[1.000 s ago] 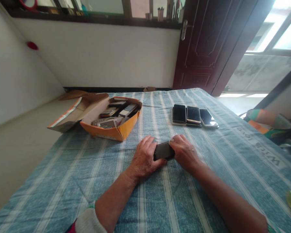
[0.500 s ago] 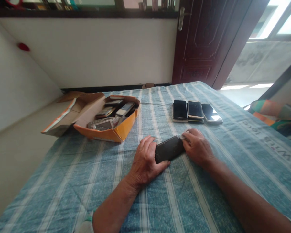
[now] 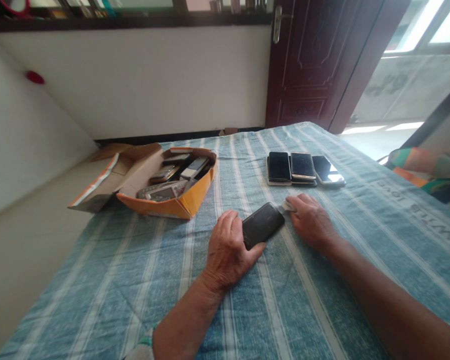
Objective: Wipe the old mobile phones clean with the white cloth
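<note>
A dark smartphone (image 3: pixel 263 225) lies slantwise just in front of me, low over the striped cloth or on it. My left hand (image 3: pixel 230 245) grips its left end, thumb along the near edge and fingers at the far side. Just off the phone's right end is my right hand (image 3: pixel 311 220), its fingers pinched on a small white wipe (image 3: pixel 287 205). Whether the wipe is cloth or tissue I cannot tell. The fingertips of the right hand are partly hidden behind the hand.
An opened orange cardboard box (image 3: pixel 185 202) holding several old phones stands at the left. Several more phones (image 3: pixel 303 166) lie stacked in a row at the back right. All rest on a blue striped cloth (image 3: pixel 153 280). A dark red door (image 3: pixel 315 60) stands behind.
My right hand with the wipe has drawn away from the phone's right end, a little to the right. The phone has tilted slightly more in my left hand.
</note>
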{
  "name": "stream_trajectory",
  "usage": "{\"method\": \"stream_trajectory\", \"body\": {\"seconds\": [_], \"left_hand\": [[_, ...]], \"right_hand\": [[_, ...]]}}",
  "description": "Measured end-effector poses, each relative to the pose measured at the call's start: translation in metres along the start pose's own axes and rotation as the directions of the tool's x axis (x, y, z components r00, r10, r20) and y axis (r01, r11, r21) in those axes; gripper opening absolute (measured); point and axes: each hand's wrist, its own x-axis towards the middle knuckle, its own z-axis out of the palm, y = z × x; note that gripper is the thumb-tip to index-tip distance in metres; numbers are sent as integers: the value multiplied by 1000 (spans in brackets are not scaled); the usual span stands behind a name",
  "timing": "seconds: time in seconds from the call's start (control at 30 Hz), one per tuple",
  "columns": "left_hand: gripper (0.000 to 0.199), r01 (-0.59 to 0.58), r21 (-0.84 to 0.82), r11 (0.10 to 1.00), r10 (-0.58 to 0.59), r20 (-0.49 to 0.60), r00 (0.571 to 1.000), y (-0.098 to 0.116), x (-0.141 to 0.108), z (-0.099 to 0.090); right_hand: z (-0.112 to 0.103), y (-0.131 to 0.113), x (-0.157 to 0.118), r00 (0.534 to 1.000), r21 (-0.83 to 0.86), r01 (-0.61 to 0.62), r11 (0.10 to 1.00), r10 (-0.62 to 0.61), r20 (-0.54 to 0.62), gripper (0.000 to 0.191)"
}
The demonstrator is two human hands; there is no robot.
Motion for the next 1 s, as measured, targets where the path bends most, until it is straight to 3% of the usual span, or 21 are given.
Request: {"method": "stream_trajectory", "body": {"seconds": [0.17, 0.3, 0.57, 0.8, 1.0], "left_hand": [[54, 9, 35, 999, -9, -4, 1000, 4, 0, -1], [55, 21, 49, 999, -21, -4, 1000, 6, 0, -1], [59, 55, 60, 997, -56, 19, 998, 7, -3, 1], [55, 40, 51, 998, -41, 12, 999, 4, -4, 3], [48, 45, 41, 998, -47, 41, 998, 1, -3, 6]], "right_hand": [[5, 4, 0, 995, 0, -27, 1000, 26, -99, 38], [6, 5, -1, 985, 53, 9, 999, 0, -173, 30], [3, -18, -9, 926, 210, 312, 927, -247, -286, 26], [1, -47, -20, 874, 264, 483, 835, -445, -193, 27], [-7, -52, -20, 898, 204, 435, 877, -440, -27, 19]]}}
